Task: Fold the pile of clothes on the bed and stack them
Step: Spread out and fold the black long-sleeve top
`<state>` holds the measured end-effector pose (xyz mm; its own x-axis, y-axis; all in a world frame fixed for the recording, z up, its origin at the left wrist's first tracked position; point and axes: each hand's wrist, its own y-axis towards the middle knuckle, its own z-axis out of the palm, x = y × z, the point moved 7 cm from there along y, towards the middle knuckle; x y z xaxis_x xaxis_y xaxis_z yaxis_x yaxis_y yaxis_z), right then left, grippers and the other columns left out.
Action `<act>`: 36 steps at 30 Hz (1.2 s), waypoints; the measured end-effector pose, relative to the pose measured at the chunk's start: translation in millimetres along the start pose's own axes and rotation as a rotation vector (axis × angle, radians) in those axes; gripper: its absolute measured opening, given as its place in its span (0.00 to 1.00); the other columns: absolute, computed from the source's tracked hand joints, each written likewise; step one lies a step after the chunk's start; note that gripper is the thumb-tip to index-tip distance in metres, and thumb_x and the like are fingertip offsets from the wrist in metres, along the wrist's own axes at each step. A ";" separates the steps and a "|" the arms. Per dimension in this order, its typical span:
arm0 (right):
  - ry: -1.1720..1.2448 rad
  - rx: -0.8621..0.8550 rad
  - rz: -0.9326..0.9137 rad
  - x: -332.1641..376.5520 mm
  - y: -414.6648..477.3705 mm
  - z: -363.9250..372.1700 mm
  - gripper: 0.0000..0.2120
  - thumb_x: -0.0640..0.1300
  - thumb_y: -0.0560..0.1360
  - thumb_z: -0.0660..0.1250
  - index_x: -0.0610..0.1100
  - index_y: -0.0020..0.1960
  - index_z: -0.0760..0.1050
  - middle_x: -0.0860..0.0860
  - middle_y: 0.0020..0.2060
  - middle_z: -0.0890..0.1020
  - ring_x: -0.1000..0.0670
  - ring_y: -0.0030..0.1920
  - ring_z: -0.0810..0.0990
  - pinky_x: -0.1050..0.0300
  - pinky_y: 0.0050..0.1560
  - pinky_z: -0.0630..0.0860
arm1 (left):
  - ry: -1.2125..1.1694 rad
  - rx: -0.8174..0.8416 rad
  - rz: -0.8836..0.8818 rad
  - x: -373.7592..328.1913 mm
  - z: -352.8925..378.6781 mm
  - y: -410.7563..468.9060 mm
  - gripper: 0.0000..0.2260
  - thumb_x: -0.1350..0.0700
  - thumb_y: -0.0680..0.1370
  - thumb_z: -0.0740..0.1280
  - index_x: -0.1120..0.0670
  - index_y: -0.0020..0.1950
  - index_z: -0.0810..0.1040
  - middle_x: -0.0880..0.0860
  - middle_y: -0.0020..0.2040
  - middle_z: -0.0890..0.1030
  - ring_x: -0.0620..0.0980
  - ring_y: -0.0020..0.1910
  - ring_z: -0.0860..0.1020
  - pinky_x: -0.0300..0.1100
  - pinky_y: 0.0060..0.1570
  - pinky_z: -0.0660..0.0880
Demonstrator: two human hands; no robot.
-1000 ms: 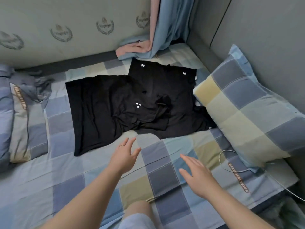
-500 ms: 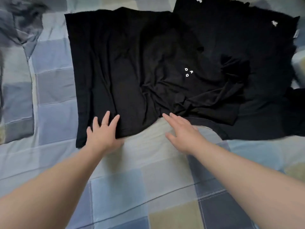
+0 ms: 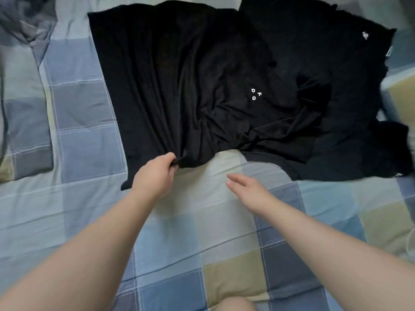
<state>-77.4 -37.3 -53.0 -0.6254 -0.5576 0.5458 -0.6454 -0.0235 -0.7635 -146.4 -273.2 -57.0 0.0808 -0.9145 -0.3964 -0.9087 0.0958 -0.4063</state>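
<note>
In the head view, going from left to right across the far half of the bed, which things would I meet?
From the left: grey crumpled cloth → black shirt with white letters → second black garment → checked pillow.

I get dim, flat, cool light, the black fabric shirt (image 3: 179,86) beyond the grip losing detail, with blur far right and left of it.

Matt black cloth shirt (image 3: 179,86) on smooth checked cotton sheet (image 3: 179,243).
</note>
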 end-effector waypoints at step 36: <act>0.356 -0.480 -0.956 190.7 -706.2 -273.3 0.18 0.50 0.83 0.62 0.35 0.45 0.77 0.47 0.36 0.77 0.49 0.38 0.74 0.52 0.42 0.71 | -0.830 -0.461 0.205 -423.2 -430.7 -490.3 0.15 0.52 0.77 0.70 0.56 0.35 0.69 0.52 0.31 0.63 0.50 0.29 0.63 0.43 0.31 0.64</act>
<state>139.2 99.7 684.6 0.1762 -0.2120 0.9613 -0.9803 0.0503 0.1908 88.6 -102.4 664.5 0.0055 -0.3119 -0.9501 -0.9944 -0.1022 0.0278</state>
